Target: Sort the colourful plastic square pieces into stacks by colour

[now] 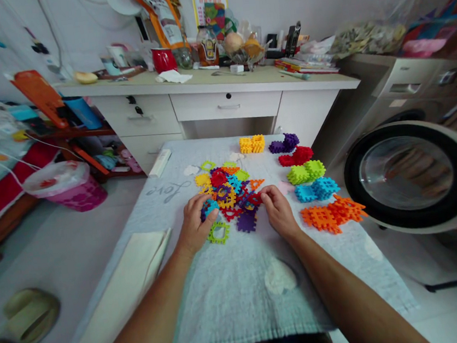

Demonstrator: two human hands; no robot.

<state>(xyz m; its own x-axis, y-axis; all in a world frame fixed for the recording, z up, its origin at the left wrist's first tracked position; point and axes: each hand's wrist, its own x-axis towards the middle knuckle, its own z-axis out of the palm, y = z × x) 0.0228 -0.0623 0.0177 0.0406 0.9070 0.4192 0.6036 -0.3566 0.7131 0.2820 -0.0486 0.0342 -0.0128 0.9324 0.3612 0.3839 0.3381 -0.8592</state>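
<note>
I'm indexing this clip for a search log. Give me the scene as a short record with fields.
surface: small table under pale blue cloth
mixed pile: toothed plastic tiles, many colours
left hand: fingers on the pile's near-left edge, beside a loose green tile
right hand: fingertips on the pile's near-right edge
single-colour groups: yellow, purple, red, green, blue, orange, along the pile's right side
background: cluttered desk, open washing machine door

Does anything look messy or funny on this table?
Nothing looks broken or spilled. The mixed pile of pieces between the left hand and right hand is a jumble, unlike the colour-sorted stacks at the right, and one green frame lies loose just outside it.
</note>
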